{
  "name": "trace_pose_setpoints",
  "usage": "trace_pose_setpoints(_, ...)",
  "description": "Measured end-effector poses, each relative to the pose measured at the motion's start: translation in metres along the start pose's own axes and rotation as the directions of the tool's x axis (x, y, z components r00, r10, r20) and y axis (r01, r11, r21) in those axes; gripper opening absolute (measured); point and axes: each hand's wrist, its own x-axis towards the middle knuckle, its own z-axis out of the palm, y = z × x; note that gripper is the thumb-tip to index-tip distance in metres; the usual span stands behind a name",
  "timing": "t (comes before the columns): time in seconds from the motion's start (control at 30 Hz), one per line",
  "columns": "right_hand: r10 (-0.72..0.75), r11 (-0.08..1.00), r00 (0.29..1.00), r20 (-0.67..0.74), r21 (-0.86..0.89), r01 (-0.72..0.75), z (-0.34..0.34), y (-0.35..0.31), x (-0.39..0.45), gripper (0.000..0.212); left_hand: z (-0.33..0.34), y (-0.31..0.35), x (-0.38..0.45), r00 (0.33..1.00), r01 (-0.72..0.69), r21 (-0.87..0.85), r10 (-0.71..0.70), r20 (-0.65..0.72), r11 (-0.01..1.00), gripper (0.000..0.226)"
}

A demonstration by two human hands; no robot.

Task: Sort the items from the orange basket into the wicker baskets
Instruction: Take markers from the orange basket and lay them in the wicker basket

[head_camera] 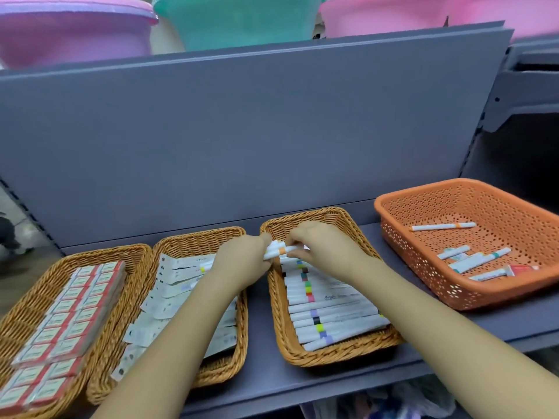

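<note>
A flat grey-blue metal shelf [266,370] runs across the lower frame, backed by a plain grey panel [242,140]. Nearest, at lower left, a woven wicker basket [18,322] holds rows of small red-edged boxes [65,325]. The middle wicker basket [233,355] carries flat white packets [169,294]. The right-hand wicker basket [332,355], at lower centre, is lined with slim white pens with coloured bands [329,316], each lying left to right.

Over its far end, the left hand [242,261] and right hand [320,246] together pinch a bundle of white pens, one orange-banded [279,251], long axis running left-right.

At right sits a perforated orange plastic basket [402,249] with a few loose pens [443,226]. Along the top, pink [72,31] and teal plastic tubs [239,19] sit above the panel.
</note>
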Motion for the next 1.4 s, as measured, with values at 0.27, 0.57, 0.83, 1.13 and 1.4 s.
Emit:
trace_pose_setpoints(0.27,0.019,0.98,0.995,-0.101,0.198,0.002,0.0,0.032,-0.004,0.012,0.002,-0.003,0.001,0.999,0.039,-0.073,-0.037,0.026,0.997,0.013)
trace_pose_setpoints(0.57,0.217,0.632,0.976,0.008,0.761,-0.147,-0.009,0.046,-0.01,0.008,-0.001,0.005,0.008,0.997,0.067,-0.132,-0.06,0.055,0.989,0.012)
trace_pose_setpoints(0.83,0.296,0.092,0.934,0.197,0.968,-0.234,0.007,0.031,0.002,0.01,-0.008,0.015,0.021,0.997,0.077,-0.197,-0.081,-0.01,0.977,0.018)
trace_pose_setpoints(1.13,0.305,0.12,0.944,0.126,0.978,-0.17,0.004,0.043,-0.004,0.012,-0.014,0.012,0.023,0.996,0.088,-0.311,-0.076,0.051,0.946,0.021)
trace_pose_setpoints(1.4,0.42,-0.008,0.905,0.069,0.997,-0.073,-0.012,0.056,-0.002,0.012,-0.012,-0.003,0.016,0.994,0.11,-0.358,-0.096,0.058,0.927,0.017)
